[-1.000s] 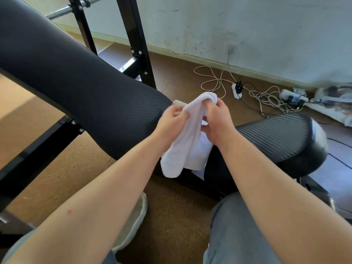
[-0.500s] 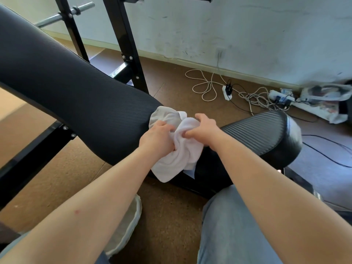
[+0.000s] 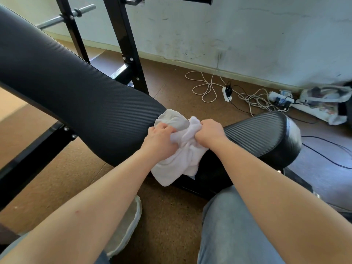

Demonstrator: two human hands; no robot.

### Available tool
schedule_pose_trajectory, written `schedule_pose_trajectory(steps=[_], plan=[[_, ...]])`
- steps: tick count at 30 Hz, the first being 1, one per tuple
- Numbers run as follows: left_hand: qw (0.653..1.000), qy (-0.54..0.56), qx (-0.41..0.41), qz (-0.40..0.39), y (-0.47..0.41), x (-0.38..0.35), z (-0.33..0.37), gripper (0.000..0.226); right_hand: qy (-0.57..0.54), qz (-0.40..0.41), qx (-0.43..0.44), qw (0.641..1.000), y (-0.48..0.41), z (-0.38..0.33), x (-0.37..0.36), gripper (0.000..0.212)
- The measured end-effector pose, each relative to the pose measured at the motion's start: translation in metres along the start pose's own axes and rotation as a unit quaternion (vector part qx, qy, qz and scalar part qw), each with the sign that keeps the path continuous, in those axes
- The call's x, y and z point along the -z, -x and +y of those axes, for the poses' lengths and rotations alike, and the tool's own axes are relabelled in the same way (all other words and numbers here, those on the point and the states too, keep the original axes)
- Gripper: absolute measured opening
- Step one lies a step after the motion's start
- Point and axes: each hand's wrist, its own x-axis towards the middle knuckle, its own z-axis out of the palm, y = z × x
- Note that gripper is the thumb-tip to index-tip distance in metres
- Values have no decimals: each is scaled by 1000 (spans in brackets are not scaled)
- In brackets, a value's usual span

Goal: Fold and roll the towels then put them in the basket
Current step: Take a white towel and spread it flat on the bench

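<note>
A white towel [image 3: 181, 159] lies bunched over the gap between the two black bench pads, its lower end hanging toward the floor. My left hand [image 3: 159, 141] grips the towel's left side with curled fingers. My right hand [image 3: 210, 131] grips its upper right part in a fist. Both hands are close together, with crumpled cloth between them. A greyer fold of the towel [image 3: 171, 119] sticks up behind my left hand. No basket can be identified with certainty.
The long black bench pad [image 3: 76, 96] runs from the left, the seat pad [image 3: 266, 138] sits right. A black metal rack post [image 3: 125, 44] stands behind. Cables and a power strip [image 3: 227, 92] lie by the wall. A pale rimmed object [image 3: 127, 225] shows under my left arm.
The towel was held up and hanging from both hands; now it is lowered onto the bench gap and bunched, and both hands have dropped and closed into fists on it.
</note>
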Motion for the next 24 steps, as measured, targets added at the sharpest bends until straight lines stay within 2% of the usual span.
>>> schedule_pose_trajectory(steps=[3, 5, 8, 10, 13, 15, 16, 19, 20, 22, 24], plan=[[999, 13, -45, -22, 1, -6, 7, 36, -105, 112, 66, 986, 13, -2, 23, 9], [994, 81, -35, -56, 2, -12, 12, 38, -164, 151, 106, 969, 23, -8, 39, 7], [980, 189, -12, -58, 1, -19, 13, 48, -226, 155, 123, 954, 31, -13, 50, 11], [973, 230, -11, -37, 0, -20, 13, 43, -272, 157, 123, 941, 37, -16, 57, 18], [976, 218, 4, -4, 4, -15, 17, 37, -324, 169, 129, 922, 44, -24, 69, 16], [966, 257, 26, 28, 6, -13, 20, 24, -339, 171, 139, 915, 46, -29, 75, 28], [955, 293, 35, 40, 7, -10, 20, 18, -345, 163, 147, 913, 45, -30, 75, 35], [912, 406, 33, 56, 11, 4, 19, 28, -335, 121, 193, 914, 43, -30, 71, 62], [897, 436, 24, 66, 13, 10, 18, 28, -306, 121, 214, 920, 42, -30, 68, 63], [881, 464, 15, 96, 19, 24, 17, 23, -223, 138, 245, 933, 41, -31, 62, 51], [892, 430, 29, 136, 23, 36, 14, 28, -152, 121, 232, 953, 45, -31, 57, 37]])
